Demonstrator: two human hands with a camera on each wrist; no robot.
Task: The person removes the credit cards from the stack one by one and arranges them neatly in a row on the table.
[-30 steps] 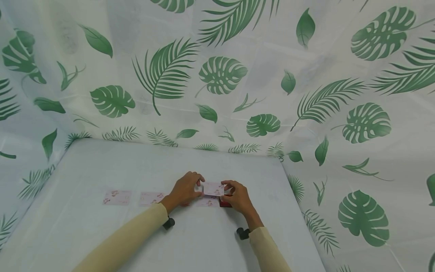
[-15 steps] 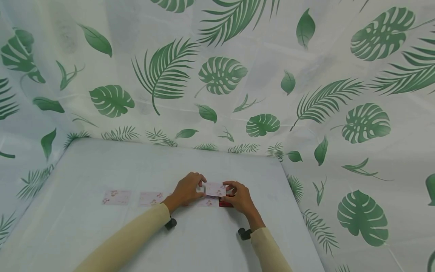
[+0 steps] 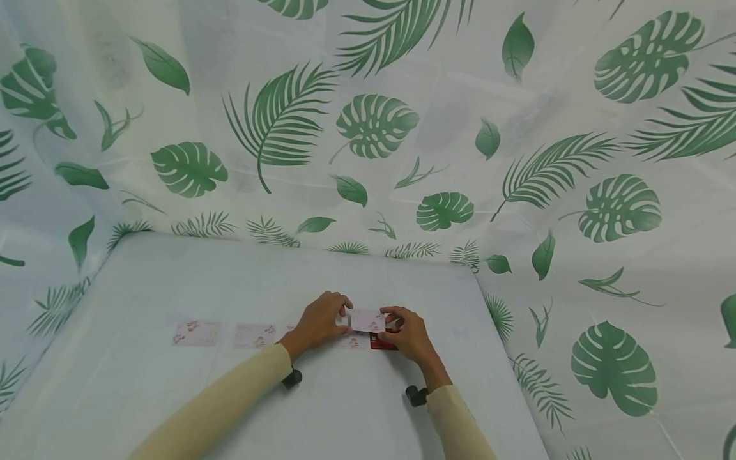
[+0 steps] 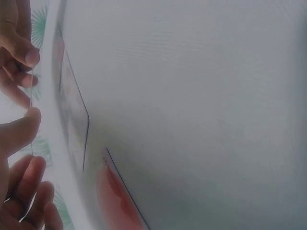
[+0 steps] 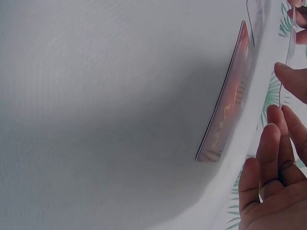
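Observation:
A pale card with reddish flower prints [image 3: 367,319] is held up above the table, one side pinched by my left hand [image 3: 319,322], the opposite side by my right hand [image 3: 409,335]. Both wrist views show it edge-on, as a thin card edge [image 5: 290,45] between thumb and fingertips. Below it lie another pale printed card [image 3: 354,341] and a dark red card [image 3: 382,341], the latter partly behind my right fingers. In the right wrist view this red card [image 5: 226,105] lies flat, with light markings. A reddish card [image 4: 117,199] lies under my left hand.
Two more pale flowered cards, one at the far left [image 3: 197,333] and one beside it [image 3: 255,336], continue the row on the white table [image 3: 345,409]. My left hand partly covers the row. A leaf-printed curtain [image 3: 448,128] rises behind the table.
Both hands, still pinching the pale card, have drifted slightly to the right. Slightly more of the red card shows beneath. The cards on the table stay where they were.

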